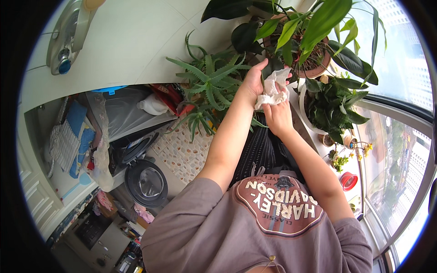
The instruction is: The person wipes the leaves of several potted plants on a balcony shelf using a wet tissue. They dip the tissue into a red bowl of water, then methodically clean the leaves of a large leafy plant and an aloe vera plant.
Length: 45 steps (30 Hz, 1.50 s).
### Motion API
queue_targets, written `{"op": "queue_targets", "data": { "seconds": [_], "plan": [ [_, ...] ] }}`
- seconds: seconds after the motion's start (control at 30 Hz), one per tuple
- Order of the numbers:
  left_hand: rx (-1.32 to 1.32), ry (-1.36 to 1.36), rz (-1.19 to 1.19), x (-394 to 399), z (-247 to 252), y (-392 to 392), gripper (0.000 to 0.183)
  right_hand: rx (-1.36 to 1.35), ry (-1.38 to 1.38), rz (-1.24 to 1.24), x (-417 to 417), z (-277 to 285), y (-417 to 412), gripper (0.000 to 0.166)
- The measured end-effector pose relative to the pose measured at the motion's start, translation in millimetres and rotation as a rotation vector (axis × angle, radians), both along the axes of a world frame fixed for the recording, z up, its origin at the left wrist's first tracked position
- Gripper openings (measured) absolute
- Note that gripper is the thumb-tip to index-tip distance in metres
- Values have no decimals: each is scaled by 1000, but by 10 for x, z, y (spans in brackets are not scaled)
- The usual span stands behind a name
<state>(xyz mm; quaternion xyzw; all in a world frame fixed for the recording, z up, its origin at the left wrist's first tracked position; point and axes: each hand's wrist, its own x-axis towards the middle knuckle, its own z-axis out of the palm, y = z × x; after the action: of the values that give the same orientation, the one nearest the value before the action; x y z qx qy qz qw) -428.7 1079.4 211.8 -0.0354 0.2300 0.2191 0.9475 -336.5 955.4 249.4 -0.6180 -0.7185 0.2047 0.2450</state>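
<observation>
My left hand (pixel 253 82) reaches in beside the large potted plant (pixel 310 51), its palm turned up and thumb raised. A dark green leaf (pixel 274 65) appears to lie across that palm, mostly covered by a crumpled white tissue (pixel 273 89). Left fingertips show past the tissue's far side. My right hand (pixel 279 117) comes from below and presses the tissue down with its fingers, against the leaf and left palm. How the left fingers curl underneath is hidden.
An aloe plant (pixel 208 80) spreads its spiny leaves left of my forearm. Along the window sill stand a leafy plant in a white pot (pixel 304 109), small pots and a red bowl (pixel 349 181). A front-loading washer's round door (pixel 146 183) hangs open at lower left. A faucet (pixel 65 58) sits upper left.
</observation>
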Motion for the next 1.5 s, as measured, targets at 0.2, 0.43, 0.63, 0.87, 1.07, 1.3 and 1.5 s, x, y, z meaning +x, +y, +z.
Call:
{"op": "queue_targets", "data": {
  "seconds": [0.2,0.43,0.63,0.87,1.07,1.3,1.5],
  "plan": [
    [220,24,117,-94,-11,74,54,80,-88,11,38,-127,237,41],
    [318,77,247,-290,29,-177,52,84,-117,-51,163,-300,724,41],
    [324,157,334,-219,-139,-268,42,-76,-4,119,-86,-238,407,40],
    [50,-89,162,-342,-287,-208,59,-2,311,175,-160,-27,27,42],
    [78,-29,239,-294,-363,-231,41,141,-196,-57,-9,-246,747,30],
    [233,178,350,-262,-220,-97,46,34,-42,38,-64,-623,1055,47],
    [164,146,319,-259,-228,-37,63,43,121,20,-169,-457,604,37]
  ]
}}
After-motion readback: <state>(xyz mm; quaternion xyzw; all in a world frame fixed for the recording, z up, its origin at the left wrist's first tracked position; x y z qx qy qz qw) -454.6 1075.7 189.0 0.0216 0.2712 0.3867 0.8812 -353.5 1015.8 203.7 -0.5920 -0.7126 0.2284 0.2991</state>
